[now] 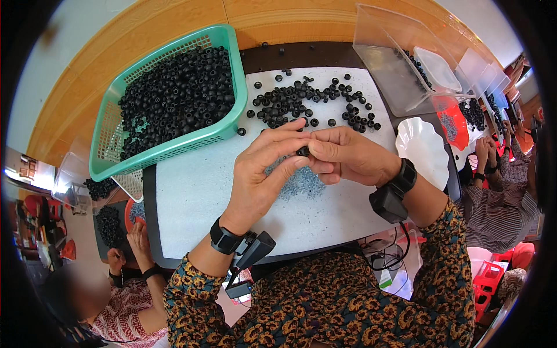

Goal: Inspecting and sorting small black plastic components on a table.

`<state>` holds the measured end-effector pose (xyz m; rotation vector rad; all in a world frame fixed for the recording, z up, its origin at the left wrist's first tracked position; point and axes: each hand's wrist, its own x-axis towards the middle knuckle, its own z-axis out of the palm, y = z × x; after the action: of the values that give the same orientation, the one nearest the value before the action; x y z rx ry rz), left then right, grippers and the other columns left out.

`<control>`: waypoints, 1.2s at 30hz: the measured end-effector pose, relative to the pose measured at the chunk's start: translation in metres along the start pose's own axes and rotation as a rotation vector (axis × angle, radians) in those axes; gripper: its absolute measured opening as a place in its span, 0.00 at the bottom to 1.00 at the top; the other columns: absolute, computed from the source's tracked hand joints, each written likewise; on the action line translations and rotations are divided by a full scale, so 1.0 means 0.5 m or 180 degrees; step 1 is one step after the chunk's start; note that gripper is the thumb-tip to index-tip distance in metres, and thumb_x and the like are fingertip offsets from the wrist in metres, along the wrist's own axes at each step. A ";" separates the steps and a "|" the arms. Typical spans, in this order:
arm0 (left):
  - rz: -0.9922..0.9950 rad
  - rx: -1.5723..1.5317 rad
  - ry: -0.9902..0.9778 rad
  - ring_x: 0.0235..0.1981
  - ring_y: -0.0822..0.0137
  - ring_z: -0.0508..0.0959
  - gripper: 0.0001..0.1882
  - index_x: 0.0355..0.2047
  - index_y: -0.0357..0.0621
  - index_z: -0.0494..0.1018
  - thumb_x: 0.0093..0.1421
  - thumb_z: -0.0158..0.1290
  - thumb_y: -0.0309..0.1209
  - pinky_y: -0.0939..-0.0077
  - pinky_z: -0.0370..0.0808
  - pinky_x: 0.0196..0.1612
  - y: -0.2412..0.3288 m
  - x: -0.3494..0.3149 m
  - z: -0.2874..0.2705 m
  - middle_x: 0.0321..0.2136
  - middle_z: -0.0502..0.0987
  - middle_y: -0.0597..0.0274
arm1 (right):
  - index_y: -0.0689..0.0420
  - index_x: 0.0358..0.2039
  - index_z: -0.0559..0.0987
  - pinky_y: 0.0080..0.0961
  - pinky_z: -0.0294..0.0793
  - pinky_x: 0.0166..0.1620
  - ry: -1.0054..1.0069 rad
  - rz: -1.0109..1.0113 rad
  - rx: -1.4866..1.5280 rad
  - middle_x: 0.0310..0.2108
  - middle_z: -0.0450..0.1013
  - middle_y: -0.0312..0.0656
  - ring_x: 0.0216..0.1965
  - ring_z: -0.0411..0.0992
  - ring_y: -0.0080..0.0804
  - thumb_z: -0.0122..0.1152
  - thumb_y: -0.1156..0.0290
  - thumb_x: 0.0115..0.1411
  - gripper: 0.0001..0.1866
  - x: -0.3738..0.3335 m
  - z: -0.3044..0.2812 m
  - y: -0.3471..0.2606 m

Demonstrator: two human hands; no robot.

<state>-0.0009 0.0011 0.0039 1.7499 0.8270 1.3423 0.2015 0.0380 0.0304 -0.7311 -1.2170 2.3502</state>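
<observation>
My left hand (259, 168) and my right hand (355, 155) meet over the middle of a white sheet (197, 214). Between their fingertips is a small black round piece (303, 151), like a bead with a hole. The left thumb and fingers pinch it from one side, and the right thumb and forefinger close on it from the other. Whether the right fingers also hold something smaller is hidden. Under the hands lies a heap of tiny blue-grey bits (304, 185), partly covered by them. Loose black pieces (284, 100) of the same kind are scattered just beyond.
A green plastic basket (232, 75) full of black pieces stands at the far left. To the right are a white scalloped dish (422, 152) and a clear plastic bin (377, 75). Other people's hands work at the left (139, 240) and far right (483, 152).
</observation>
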 end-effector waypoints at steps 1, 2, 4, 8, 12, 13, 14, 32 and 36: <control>0.0087 0.0149 -0.0087 0.55 0.56 0.73 0.13 0.44 0.39 0.78 0.56 0.57 0.22 0.67 0.72 0.55 0.002 0.001 -0.002 0.46 0.76 0.53 | 0.57 0.38 0.75 0.15 0.61 0.27 -0.0048 -0.0064 0.0090 0.23 0.60 0.26 0.23 0.57 0.14 0.55 0.55 0.65 0.16 0.002 0.003 0.002; 0.0083 0.0152 -0.0085 0.55 0.56 0.73 0.13 0.44 0.39 0.78 0.56 0.57 0.22 0.67 0.72 0.55 0.004 0.001 -0.003 0.46 0.76 0.53 | 0.57 0.38 0.75 0.15 0.61 0.27 -0.0053 -0.0062 0.0092 0.23 0.60 0.26 0.23 0.57 0.14 0.55 0.55 0.65 0.16 0.004 0.006 0.006; 0.0217 0.0382 -0.0130 0.55 0.54 0.73 0.13 0.43 0.37 0.78 0.56 0.56 0.20 0.67 0.73 0.54 0.008 0.002 -0.004 0.44 0.77 0.51 | 0.58 0.38 0.75 0.16 0.58 0.28 0.0079 -0.0167 0.0028 0.22 0.57 0.26 0.23 0.53 0.16 0.55 0.56 0.66 0.16 0.004 0.014 0.013; 0.0282 0.0449 -0.0119 0.54 0.53 0.75 0.13 0.42 0.36 0.78 0.55 0.56 0.18 0.68 0.74 0.52 0.006 0.000 -0.002 0.44 0.77 0.50 | 0.58 0.38 0.74 0.16 0.58 0.28 0.0177 -0.0288 -0.0105 0.22 0.56 0.26 0.23 0.52 0.16 0.54 0.56 0.66 0.16 0.009 0.011 0.030; 0.0224 0.0605 0.0004 0.53 0.55 0.75 0.17 0.46 0.37 0.76 0.55 0.57 0.19 0.69 0.74 0.52 0.002 0.006 0.003 0.46 0.76 0.50 | 0.59 0.38 0.74 0.16 0.62 0.29 0.0300 -0.0367 -0.0057 0.22 0.59 0.27 0.24 0.58 0.16 0.53 0.56 0.67 0.17 0.007 0.009 0.023; 0.0172 0.0698 0.0069 0.53 0.57 0.74 0.19 0.49 0.37 0.75 0.55 0.57 0.20 0.69 0.75 0.52 0.001 0.006 0.004 0.48 0.75 0.50 | 0.59 0.38 0.74 0.16 0.64 0.30 0.0379 -0.0313 -0.0031 0.22 0.61 0.27 0.25 0.61 0.16 0.53 0.56 0.67 0.17 0.007 0.006 0.018; 0.0184 0.0694 0.0057 0.53 0.57 0.74 0.19 0.49 0.37 0.75 0.55 0.57 0.20 0.69 0.75 0.52 0.000 0.006 0.006 0.48 0.75 0.50 | 0.59 0.38 0.74 0.16 0.64 0.30 0.0390 -0.0326 -0.0033 0.22 0.61 0.27 0.25 0.61 0.16 0.53 0.56 0.67 0.17 0.003 0.002 0.005; -0.0982 -0.0592 0.0934 0.42 0.70 0.77 0.18 0.54 0.38 0.69 0.64 0.52 0.28 0.77 0.76 0.42 -0.017 -0.004 -0.001 0.44 0.76 0.57 | 0.60 0.34 0.82 0.20 0.73 0.32 0.2021 -0.1057 -0.2968 0.26 0.77 0.37 0.24 0.73 0.25 0.59 0.65 0.59 0.11 -0.007 -0.088 -0.126; -0.1056 -0.0589 0.0903 0.42 0.71 0.77 0.17 0.53 0.38 0.70 0.65 0.52 0.29 0.78 0.76 0.41 -0.014 0.000 -0.001 0.44 0.76 0.57 | 0.60 0.32 0.82 0.28 0.74 0.33 0.1858 -0.1283 -0.4335 0.27 0.78 0.43 0.27 0.75 0.32 0.62 0.62 0.57 0.12 0.065 -0.119 -0.050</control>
<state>-0.0018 0.0045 -0.0020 1.2334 1.0595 1.4050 0.2148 0.1072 0.0135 -1.2297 -2.2489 0.6305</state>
